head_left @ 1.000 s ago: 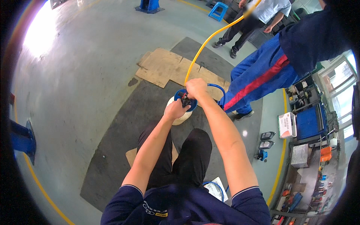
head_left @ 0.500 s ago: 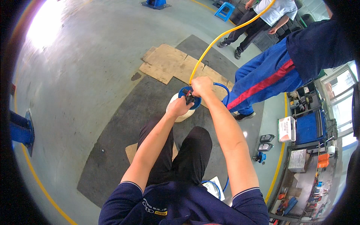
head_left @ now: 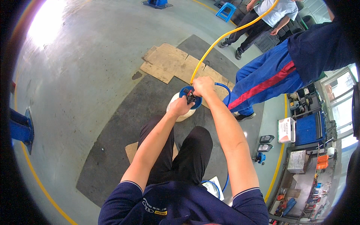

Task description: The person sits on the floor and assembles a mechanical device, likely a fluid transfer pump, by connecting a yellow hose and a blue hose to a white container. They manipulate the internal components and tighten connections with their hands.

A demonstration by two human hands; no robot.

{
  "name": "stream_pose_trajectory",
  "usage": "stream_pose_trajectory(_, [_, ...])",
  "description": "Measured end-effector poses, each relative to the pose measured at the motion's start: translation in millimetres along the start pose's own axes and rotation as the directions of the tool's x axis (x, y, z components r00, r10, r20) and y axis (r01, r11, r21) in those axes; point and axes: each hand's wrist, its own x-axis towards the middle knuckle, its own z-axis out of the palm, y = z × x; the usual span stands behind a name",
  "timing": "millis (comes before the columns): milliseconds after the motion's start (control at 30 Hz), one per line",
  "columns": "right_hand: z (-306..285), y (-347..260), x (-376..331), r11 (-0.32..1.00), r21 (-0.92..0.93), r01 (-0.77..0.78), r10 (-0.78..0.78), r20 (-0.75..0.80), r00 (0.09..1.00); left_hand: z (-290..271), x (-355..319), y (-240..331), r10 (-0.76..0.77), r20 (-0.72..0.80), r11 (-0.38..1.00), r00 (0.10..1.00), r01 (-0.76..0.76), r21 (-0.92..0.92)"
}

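In front of my knees stands a round white container (head_left: 186, 115) with a blue top (head_left: 183, 91). My left hand (head_left: 180, 107) is closed around a black fitting with a red part (head_left: 190, 97) over that top. Against its far right side, my right hand (head_left: 203, 86) is closed where a yellow hose (head_left: 216, 40) comes down and a thin blue hose (head_left: 224, 85) leads off to the right. My fingers hide the joint between them.
Flattened cardboard (head_left: 165, 62) lies beyond the container on a dark mat (head_left: 112, 142). Close on the right stands a person in blue trousers (head_left: 262, 77); another person (head_left: 249, 28) is farther back. Black bottles (head_left: 266, 143), a white box (head_left: 286, 130) and a cluttered workbench (head_left: 300, 191) are at right.
Both hands stay at the container, with barely any movement. The view has shifted very slightly.
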Motion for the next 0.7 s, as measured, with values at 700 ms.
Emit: stream_pose_trajectory(700, [-10, -3, -5, 1.0, 0.001, -0.015, 0.015, 0.041, 0.999, -2, -3, 1, 0.017, -0.015, 1.0, 1.0, -0.017, 0.005])
